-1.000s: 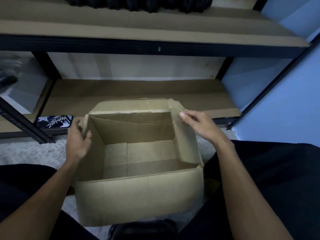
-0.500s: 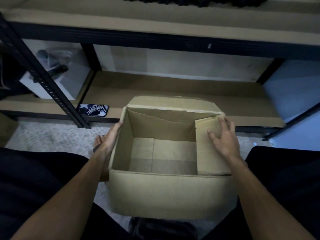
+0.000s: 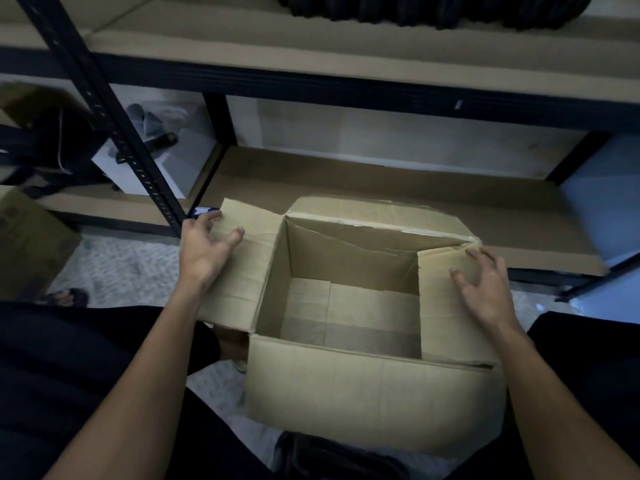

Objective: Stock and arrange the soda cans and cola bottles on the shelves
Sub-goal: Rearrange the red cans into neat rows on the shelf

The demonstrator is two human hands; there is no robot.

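Observation:
An open, empty cardboard box (image 3: 363, 393) stands on the floor between my knees, in front of the bottom shelf (image 3: 346, 178). My left hand (image 3: 204, 251) rests on the box's left flap (image 3: 249, 258), which is spread outward, fingers near its far corner. With spread fingers, my right hand (image 3: 485, 289) presses on the right flap (image 3: 443, 306), which is folded inward over the box. A row of dark bottles (image 3: 433, 12) shows at the top edge, on the upper shelf (image 3: 311, 53). No cans are in view.
A black perforated upright post (image 3: 114, 133) stands at the left. Behind it a white box (image 3: 162, 161) holds dark items. Another cardboard box (image 3: 27, 251) sits at the far left, with a sandal (image 3: 65, 296) on the pale floor nearby.
My left hand has moved from the box's left wall onto the left flap, which now lies spread outward. My right hand stays on the inward-folded right flap.

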